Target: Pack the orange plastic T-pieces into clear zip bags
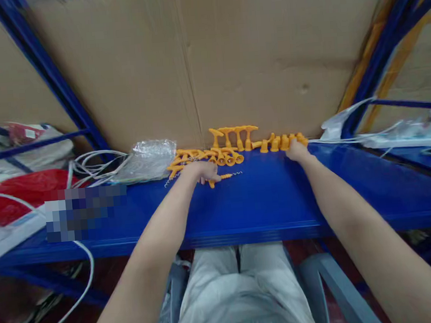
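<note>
My left hand (202, 171) is closed around an orange corkscrew (225, 176), its metal spiral pointing right just above the blue shelf. Beside and behind that hand lies a heap of orange corkscrew handles (181, 159), some with bare spirals. Several orange corkscrews (238, 139) stand upright against the cardboard, and others lie in front with their bell-shaped ends facing me. Farther right, my right hand (297, 151) has its fingers closed at a row of orange bell-shaped sleeves (275, 143); it seems to grip one, though the fingertips are partly hidden.
A clear plastic bag (144, 159) and coiled white cables (92, 166) sit to the left, near a red bag (27, 196). Cardboard (229, 56) walls the back between blue metal posts (382, 54). A white power strip (404, 140) lies at right.
</note>
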Available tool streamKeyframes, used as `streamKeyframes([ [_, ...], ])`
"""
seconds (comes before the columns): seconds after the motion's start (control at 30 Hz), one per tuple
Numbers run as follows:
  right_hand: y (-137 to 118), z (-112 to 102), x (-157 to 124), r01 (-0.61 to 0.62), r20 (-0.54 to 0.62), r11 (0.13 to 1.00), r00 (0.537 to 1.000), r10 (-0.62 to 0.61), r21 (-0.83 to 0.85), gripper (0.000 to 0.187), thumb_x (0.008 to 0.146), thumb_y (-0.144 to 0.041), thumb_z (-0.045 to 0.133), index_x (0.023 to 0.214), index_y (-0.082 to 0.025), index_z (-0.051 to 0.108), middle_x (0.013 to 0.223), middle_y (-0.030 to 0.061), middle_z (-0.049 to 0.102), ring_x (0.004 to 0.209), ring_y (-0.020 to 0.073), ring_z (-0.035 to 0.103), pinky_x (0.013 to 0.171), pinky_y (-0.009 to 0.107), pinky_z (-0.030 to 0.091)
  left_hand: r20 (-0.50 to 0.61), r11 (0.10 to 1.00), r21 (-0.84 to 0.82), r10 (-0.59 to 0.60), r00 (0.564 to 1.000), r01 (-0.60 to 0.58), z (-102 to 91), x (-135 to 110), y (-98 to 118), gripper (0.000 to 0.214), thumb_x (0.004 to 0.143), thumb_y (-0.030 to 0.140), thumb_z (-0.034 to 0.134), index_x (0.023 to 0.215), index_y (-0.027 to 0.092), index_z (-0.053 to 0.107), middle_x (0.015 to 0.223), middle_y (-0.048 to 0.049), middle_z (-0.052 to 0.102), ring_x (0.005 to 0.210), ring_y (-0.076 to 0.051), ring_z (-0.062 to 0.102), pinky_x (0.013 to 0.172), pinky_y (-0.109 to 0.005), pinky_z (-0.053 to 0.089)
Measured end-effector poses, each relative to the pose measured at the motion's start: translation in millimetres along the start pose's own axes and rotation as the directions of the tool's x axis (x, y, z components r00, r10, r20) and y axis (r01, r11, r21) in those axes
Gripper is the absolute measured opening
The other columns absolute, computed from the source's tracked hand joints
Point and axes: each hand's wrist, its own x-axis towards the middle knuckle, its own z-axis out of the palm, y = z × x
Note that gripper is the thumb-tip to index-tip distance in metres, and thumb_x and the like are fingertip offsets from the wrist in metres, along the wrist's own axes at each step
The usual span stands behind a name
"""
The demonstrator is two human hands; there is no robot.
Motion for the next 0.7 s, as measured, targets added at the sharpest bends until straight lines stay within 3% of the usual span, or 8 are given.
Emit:
streamKeyframes([
  [0.13, 0, 0, 5, 0.002, 0.033, 0.999, 0.999, -0.003, 0.039, 0.066, 0.084, -0.018, 0.053, 0.146, -0.002, 0.035, 0.134, 0.0287, 0.056, 0.126, 0.0381, 0.055, 0.104, 0.051, 0.042, -0.02, 1.0, -0.018, -0.008, 1.0, 0.008, 0.3, 1, 3, 0.025, 0.078, 0.032, 0.054, 0.086, 0.014, 0.069, 0.084, -0.011, 0.073, 0.07, -0.021, 0.066, 0.059, -0.026, 0.049],
  [0.33, -6, -7, -1, -0.074, 0.096, 0.996, 0.993, 0.069, 0.051, 0.067, 0.085, -0.017, 0.053, 0.147, 0.0, 0.032, 0.14, 0.0293, 0.05, 0.131, 0.0363, 0.051, 0.107, 0.047, 0.04, -0.062, 0.998, -0.007, -0.058, 0.996, 0.058, 0.7, 1, 11, 0.022, 0.076, 0.031, 0.059, 0.084, 0.013, 0.068, 0.071, -0.0089, 0.071, 0.065, -0.022, 0.065, 0.059, -0.028, 0.048],
  [0.63, -3, 4, -6, -0.016, -0.024, 0.995, 1.0, 0.019, 0.101, 0.064, 0.086, -0.024, 0.055, 0.144, -0.001, 0.037, 0.137, 0.0289, 0.053, 0.126, 0.0372, 0.055, 0.102, 0.047, 0.045, -0.073, 0.998, -0.051, -0.042, 0.996, 0.039, 2.4, 6, 5, 0.016, 0.073, 0.032, 0.062, 0.08, 0.017, 0.065, 0.064, -0.0046, 0.068, 0.06, -0.019, 0.063, 0.057, -0.025, 0.046],
  [0.7, -1, 10, 0, 0.075, -0.066, 0.988, 0.996, -0.067, 0.136, 0.065, 0.084, -0.026, 0.06, 0.142, -0.006, 0.041, 0.132, 0.0263, 0.058, 0.121, 0.0361, 0.059, 0.098, 0.046, 0.048, -0.081, 0.997, -0.056, -0.049, 0.996, 0.044, 2.1, 5, 6, 0.015, 0.074, 0.031, 0.061, 0.08, 0.017, 0.064, 0.065, -0.0047, 0.068, 0.059, -0.019, 0.062, 0.057, -0.026, 0.046],
])
